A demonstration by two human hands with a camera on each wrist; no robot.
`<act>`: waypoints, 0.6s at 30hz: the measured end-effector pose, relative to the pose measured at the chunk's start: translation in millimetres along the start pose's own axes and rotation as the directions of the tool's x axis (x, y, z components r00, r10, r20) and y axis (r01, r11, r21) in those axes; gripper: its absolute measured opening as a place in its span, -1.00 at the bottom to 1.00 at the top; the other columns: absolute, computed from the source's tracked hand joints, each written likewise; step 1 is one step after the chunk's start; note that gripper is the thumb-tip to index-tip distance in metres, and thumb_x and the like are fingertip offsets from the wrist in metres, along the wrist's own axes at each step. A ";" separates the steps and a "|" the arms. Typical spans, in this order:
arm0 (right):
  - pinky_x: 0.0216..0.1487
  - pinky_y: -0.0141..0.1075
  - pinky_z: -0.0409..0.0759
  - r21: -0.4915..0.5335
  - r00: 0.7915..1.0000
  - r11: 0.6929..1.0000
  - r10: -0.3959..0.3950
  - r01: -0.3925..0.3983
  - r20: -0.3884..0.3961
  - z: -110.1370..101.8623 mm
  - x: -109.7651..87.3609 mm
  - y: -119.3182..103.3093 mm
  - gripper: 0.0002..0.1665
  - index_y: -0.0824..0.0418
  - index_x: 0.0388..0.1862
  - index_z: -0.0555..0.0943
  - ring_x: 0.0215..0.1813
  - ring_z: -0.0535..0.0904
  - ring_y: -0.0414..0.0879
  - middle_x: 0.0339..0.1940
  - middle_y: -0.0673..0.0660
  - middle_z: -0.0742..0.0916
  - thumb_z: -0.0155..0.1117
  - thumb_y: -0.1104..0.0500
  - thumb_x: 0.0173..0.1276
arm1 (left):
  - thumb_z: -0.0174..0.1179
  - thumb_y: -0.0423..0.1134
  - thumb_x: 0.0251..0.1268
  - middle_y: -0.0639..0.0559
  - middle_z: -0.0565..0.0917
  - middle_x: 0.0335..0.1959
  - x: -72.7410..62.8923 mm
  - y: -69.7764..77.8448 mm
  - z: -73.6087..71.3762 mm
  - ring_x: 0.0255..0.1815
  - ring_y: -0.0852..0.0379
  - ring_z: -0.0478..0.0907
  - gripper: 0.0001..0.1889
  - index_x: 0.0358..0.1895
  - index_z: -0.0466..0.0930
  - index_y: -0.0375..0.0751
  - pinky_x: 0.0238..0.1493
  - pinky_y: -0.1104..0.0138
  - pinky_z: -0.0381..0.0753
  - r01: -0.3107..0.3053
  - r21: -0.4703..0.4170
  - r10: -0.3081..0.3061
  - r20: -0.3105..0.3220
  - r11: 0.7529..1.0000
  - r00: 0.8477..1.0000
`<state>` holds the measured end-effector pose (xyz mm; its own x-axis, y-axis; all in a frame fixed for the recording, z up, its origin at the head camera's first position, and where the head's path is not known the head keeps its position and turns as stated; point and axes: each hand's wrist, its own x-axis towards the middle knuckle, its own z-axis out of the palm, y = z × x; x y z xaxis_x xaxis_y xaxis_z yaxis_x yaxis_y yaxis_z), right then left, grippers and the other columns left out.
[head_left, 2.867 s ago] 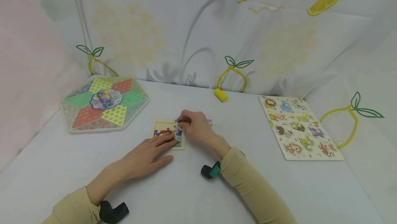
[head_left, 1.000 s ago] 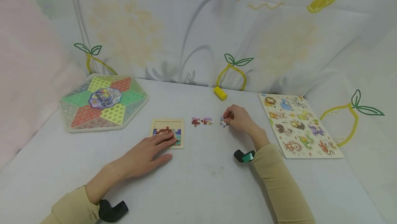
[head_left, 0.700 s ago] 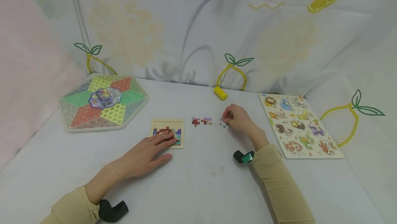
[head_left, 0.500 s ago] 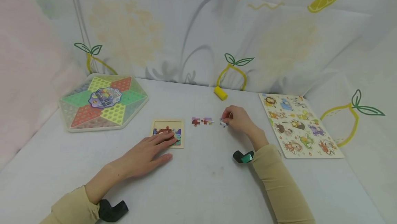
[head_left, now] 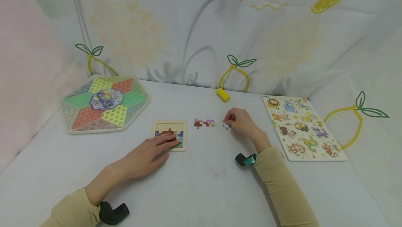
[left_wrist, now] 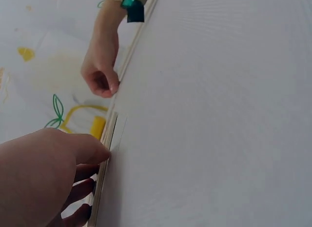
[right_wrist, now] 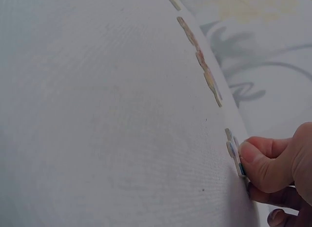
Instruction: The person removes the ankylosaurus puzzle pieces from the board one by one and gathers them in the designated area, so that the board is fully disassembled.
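Observation:
My left hand lies over a small wooden jigsaw tray, its fingers stretched across the picture pieces in the lower part. The bare wood of the tray's upper strip shows, and the fingers hide part of the picture. In the left wrist view the thumb of the left hand is at the tray's edge. To the right, my right hand pinches a small purple and white puzzle piece at table level; thumb and fingertip meet on the puzzle piece in the right wrist view.
Two reddish-purple puzzle pieces lie between tray and right hand. A yellow cylinder sits at the back. A hexagonal Chinese checkers board is at left, an animal peg-style board at right. A printed cloth hangs behind.
My right hand has left the tray's upper right corner and gone right, where it stays at the puzzle piece. Lately the left thumb has drawn in toward the tray.

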<state>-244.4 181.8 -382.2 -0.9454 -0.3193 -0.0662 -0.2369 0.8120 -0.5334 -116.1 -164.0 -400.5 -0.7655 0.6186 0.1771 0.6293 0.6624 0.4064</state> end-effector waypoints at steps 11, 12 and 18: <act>-0.15 -0.24 0.47 0.010 1.000 1.000 0.015 -0.015 0.013 1.1 0.0 -0.1 -0.96 0.26 -0.20 0.64 -0.21 0.49 0.00 -0.25 0.14 0.67 0.27 0.32 0.41 | 0.35 -0.38 0.24 0.02 0.68 0.13 1.2 -3.9 -19.2 0.18 -0.04 0.61 -0.77 -0.05 0.78 -0.13 0.12 0.06 0.62 0.016 0.103 -0.013 -0.037 0.995 0.999; -0.15 -0.24 0.47 0.007 1.000 1.000 0.010 -0.010 0.011 0.8 0.1 -0.1 -0.96 0.26 -0.20 0.64 -0.21 0.49 -0.01 -0.25 0.14 0.67 0.27 0.32 0.41 | 0.37 -0.37 0.22 0.03 0.71 0.08 0.9 -4.1 -21.2 0.13 -0.02 0.64 -0.80 -0.09 0.79 -0.13 0.08 0.07 0.65 0.025 0.124 -0.021 -0.039 0.992 0.999; -0.15 -0.24 0.47 -0.001 1.000 1.000 -0.003 0.003 0.010 0.2 0.6 -0.2 -0.97 0.27 -0.21 0.64 -0.22 0.48 -0.01 -0.27 0.13 0.66 0.29 0.32 0.40 | 0.42 -0.32 0.16 0.06 0.76 -0.03 0.6 -6.9 -25.7 0.00 0.03 0.68 -0.80 -0.13 0.81 -0.13 -0.05 0.12 0.70 0.031 0.186 -0.021 -0.058 0.982 0.998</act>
<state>-244.8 181.3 -382.3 -0.9424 -0.3266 -0.0727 -0.2402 0.8117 -0.5324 -124.3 -179.1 -380.2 -0.7848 0.5794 0.2200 0.6192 0.7485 0.2375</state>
